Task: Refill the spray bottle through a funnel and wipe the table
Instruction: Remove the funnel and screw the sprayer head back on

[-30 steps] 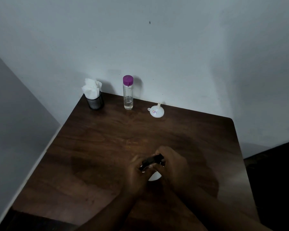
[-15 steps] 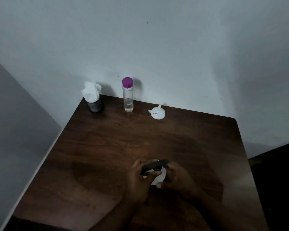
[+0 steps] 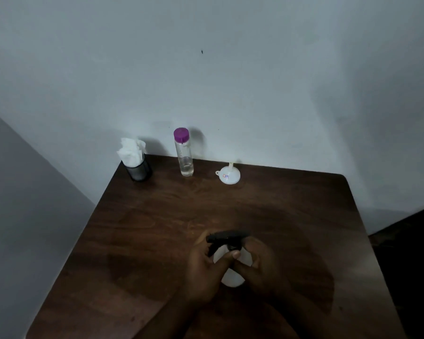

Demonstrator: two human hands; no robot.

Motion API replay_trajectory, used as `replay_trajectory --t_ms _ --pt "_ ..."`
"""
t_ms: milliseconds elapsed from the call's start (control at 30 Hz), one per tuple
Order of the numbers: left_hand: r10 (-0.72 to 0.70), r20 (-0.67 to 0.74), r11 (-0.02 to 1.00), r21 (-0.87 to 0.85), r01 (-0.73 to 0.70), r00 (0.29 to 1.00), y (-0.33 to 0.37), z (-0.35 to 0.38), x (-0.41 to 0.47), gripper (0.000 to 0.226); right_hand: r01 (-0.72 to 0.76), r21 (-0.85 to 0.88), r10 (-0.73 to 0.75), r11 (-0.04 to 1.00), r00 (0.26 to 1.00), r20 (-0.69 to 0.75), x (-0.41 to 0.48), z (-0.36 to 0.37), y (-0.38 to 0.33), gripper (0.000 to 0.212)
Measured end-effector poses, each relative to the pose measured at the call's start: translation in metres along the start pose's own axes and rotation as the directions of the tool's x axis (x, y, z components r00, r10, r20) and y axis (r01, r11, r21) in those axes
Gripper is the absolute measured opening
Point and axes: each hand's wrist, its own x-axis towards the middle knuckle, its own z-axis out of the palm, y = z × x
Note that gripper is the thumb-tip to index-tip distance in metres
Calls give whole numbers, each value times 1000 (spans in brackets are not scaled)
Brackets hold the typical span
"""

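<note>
A white spray bottle (image 3: 231, 277) with a black trigger head (image 3: 227, 237) stands on the dark wooden table (image 3: 157, 228) near its front middle. My left hand (image 3: 203, 272) wraps round the bottle's left side, thumb across the front below the head. My right hand (image 3: 262, 267) grips the bottle from the right, close under the trigger head. Most of the bottle's body is hidden by both hands. A small white funnel (image 3: 229, 176) lies at the back of the table. Left of it stands a clear bottle with a purple cap (image 3: 183, 152), a little liquid at its bottom.
A black mesh holder with white paper napkins (image 3: 135, 160) stands at the table's back left corner. A pale wall runs behind the table, and a grey wall closes in on the left. Dark floor shows past the right edge.
The black trigger head has turned between my hands and more of the white bottle body shows. My right hand has slipped lower and to the right of the head.
</note>
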Motion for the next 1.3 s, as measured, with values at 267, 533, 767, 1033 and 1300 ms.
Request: replay_trajectory --t_ms 267,533,767,1033,1300 --pt "275 -20 961 37 -274 961 88 5 9 35 253 109 -235 961 960 -153 -20 -72 -75 61" --pt "334 -35 942 -13 -334 942 129 29 13 41 427 132 -364 894 868 -338 -33 -105 -97 36" --pt "287 150 957 -18 -288 946 164 29 8 32 464 133 -389 876 842 -375 -33 -121 -90 39" --pt "330 22 944 1 -330 944 181 62 -7 46 551 157 -459 820 796 -394 -52 -141 -94 38" --pt "340 90 937 50 -345 936 193 74 -21 26 585 217 -473 781 782 -405 -65 -158 -91 33"
